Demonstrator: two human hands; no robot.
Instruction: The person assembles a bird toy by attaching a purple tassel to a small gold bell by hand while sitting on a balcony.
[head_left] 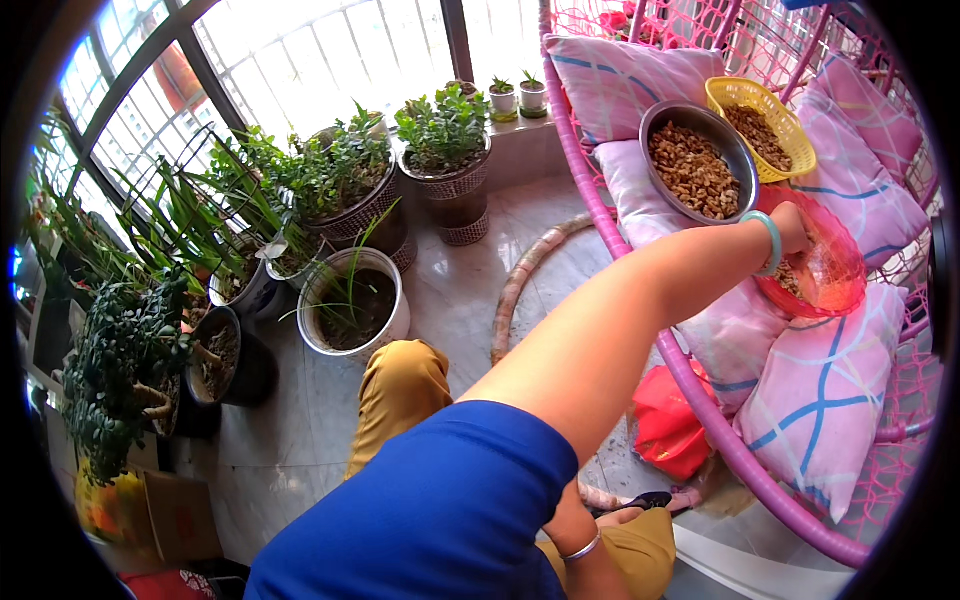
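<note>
My left arm, in a blue sleeve with a pale green bangle [770,243], stretches across to the right. At its end my left hand [793,226] is closed on the rim of a red see-through plastic basket [843,262]; most of its fingers are hidden. Light brown bits [790,280] lie inside the basket. Just beyond it stand a metal bowl [652,160] full of brown shelled pieces that look like walnuts, and a yellow plastic basket [803,150] holding similar pieces. My right hand [569,516], with a silver bangle at the wrist, is low down, partly behind my left arm, its fingers hidden.
The baskets and bowl rest on pink checked cushions [825,400] in a hanging-type seat with a thick purple rim [715,430]. Below it sits a red bag [668,425]. Potted plants [355,300] line the window at left, above a cardboard box [182,515].
</note>
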